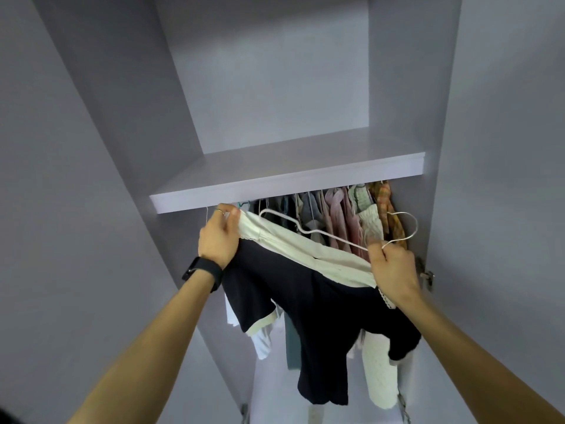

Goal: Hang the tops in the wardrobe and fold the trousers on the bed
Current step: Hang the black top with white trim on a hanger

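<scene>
The left hand (218, 237) grips one end of the black top (321, 316). The right hand (394, 267) pinches the other end and a hanger (305, 231). The top is held up at the wardrobe (275, 169), not hung yet. Other clothes (339, 209) hang inside already. I see no trousers or bed.

Bare forearms (171, 325); blk smartwatch band (203, 273) on L wrist, thin ring (219, 210) on L hand (218, 237).

Black watch band (203, 274) strapped round a wrist, thin ring (219, 210) on a finger. Row of hung garments (308, 206) packed close together: pink striped shirt (337, 209) near the middle, orange plaid piece (385, 206) at far right. Metal hinge (427, 276) on the right side panel.
</scene>
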{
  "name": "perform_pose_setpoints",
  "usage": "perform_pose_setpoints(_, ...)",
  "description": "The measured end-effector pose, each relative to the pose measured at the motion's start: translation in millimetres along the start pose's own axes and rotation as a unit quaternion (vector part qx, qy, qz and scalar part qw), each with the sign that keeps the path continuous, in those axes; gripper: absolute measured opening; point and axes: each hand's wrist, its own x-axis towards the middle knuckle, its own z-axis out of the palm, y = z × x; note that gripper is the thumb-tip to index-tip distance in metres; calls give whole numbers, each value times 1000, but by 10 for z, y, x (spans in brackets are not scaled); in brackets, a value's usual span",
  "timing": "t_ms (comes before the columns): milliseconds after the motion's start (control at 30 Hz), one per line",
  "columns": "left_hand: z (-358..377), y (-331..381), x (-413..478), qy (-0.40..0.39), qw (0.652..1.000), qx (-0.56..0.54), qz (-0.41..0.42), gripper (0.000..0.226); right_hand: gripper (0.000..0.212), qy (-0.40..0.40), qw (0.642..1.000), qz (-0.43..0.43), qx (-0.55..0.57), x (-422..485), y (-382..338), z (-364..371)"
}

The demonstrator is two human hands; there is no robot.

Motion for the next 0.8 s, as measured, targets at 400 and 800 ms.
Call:
perform_pose_setpoints(400,151,148,-158,-60,984,-152,-74,15,38,-70,982,47,-170,148,10,-156)
perform_pose_setpoints(800,225,-206,-323,-298,885,-189,-303,27,44,-78,988,111,-70,226,106,-71)
